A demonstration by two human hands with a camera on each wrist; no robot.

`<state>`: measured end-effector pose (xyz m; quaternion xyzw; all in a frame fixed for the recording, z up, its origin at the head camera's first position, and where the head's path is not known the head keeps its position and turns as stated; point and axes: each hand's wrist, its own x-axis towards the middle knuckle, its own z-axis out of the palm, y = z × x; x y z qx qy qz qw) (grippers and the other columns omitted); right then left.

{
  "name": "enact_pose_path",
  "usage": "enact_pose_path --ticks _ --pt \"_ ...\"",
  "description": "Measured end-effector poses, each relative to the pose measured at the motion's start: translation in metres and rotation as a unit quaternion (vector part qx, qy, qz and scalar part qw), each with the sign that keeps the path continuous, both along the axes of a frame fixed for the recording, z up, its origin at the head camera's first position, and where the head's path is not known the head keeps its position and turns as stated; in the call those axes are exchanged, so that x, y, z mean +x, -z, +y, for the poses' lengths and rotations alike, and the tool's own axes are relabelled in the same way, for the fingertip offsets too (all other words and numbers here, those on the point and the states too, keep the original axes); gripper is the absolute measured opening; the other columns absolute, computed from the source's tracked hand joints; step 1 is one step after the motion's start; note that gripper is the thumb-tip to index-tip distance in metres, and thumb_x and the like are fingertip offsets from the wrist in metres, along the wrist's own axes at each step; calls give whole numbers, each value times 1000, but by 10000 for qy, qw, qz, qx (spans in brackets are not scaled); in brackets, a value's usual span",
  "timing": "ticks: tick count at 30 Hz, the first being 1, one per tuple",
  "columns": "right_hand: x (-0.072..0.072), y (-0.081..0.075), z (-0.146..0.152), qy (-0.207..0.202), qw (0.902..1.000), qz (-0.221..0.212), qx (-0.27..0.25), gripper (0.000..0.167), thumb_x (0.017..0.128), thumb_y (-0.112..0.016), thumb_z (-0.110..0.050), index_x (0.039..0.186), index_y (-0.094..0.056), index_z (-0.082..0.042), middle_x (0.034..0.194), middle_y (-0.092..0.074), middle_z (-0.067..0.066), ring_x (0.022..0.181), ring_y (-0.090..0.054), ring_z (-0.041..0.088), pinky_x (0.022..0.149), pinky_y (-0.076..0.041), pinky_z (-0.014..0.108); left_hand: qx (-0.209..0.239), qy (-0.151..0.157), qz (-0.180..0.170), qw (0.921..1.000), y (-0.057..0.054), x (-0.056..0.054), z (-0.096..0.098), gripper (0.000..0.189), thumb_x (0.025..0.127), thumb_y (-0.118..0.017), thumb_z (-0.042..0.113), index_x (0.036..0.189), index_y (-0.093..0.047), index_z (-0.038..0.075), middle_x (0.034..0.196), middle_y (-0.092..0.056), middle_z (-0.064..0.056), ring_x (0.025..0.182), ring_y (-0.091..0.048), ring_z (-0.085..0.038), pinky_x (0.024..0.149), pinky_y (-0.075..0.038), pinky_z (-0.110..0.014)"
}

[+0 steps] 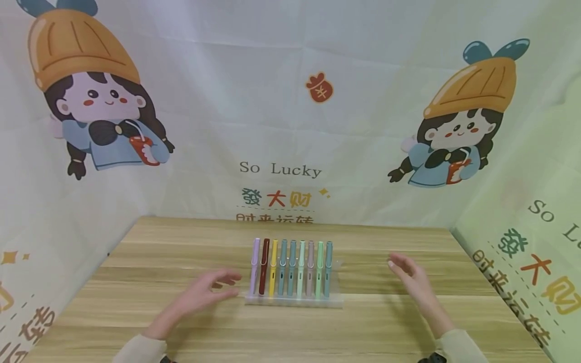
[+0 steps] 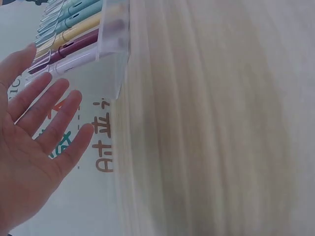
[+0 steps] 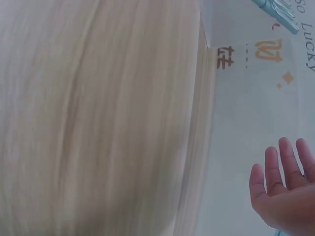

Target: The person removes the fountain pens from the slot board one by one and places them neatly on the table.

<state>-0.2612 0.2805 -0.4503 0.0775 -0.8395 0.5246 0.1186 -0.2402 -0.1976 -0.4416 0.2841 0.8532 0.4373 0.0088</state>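
Several capped pens stand in a row, leaning back on a clear plastic pen stand [image 1: 295,302] in the middle of the table. From the left they run lilac pen [image 1: 254,272], dark red pen [image 1: 264,267], yellow pen [image 1: 274,262], then blue-grey, mint, mauve and green ones. My left hand [image 1: 204,292] is just left of the stand, fingers spread and relaxed, nothing held; the left wrist view shows its palm beside the lilac pen [image 2: 74,61]. Farther off, to the right of the stand, my right hand [image 1: 413,282] hovers over the table with loosely bent fingers, holding nothing.
The wooden table [image 1: 363,327] reaches back to a pale cloth backdrop [image 1: 363,126] with printed cartoon figures and lettering. The same cloth hangs along the left and right sides. Light sleeves and dark wrist straps show at both forearms.
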Motion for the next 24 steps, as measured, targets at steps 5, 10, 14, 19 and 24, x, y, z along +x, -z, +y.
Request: enact_pose_path --ticks 5,10,14,19,24 --pt "-30 44 9 91 9999 -65 -127 45 86 -52 -42 115 -53 -8 109 -57 4 96 -52 10 72 -45 21 101 148 -362 9992 2 3 5 36 83 -60 17 112 -53 -4 108 -56 -16 96 -53 -29 82 -43 -43" --pt "-34 49 -5 -17 9988 -255 -427 61 77 -54 -57 110 -56 -6 104 -59 9 92 -55 16 70 -47 28 181 181 -545 9982 3 4 8 35 84 -59 15 111 -53 -5 108 -55 -19 94 -54 -29 80 -45 -39" --pt "-24 35 -24 -167 9968 -467 -634 61 77 -56 -54 110 -56 -3 102 -60 10 90 -55 15 72 -46 28 144 141 -621 9979 6 4 8 35 84 -59 16 111 -53 -5 108 -55 -19 94 -54 -28 80 -45 -39" --pt "-5 13 -46 -451 9959 -476 -628 45 86 -56 -33 110 -53 5 99 -60 10 87 -55 15 70 -47 30 65 119 -570 9983 11 3 8 34 84 -59 16 110 -53 -6 106 -56 -19 91 -55 -28 79 -45 -35" --pt "5 -1 -63 -501 9947 -696 -566 45 86 -56 -32 110 -52 7 98 -60 10 84 -55 12 68 -47 31 76 239 -488 9985 15 1 7 32 84 -59 14 107 -54 -8 103 -57 -20 90 -56 -30 77 -46 -30"
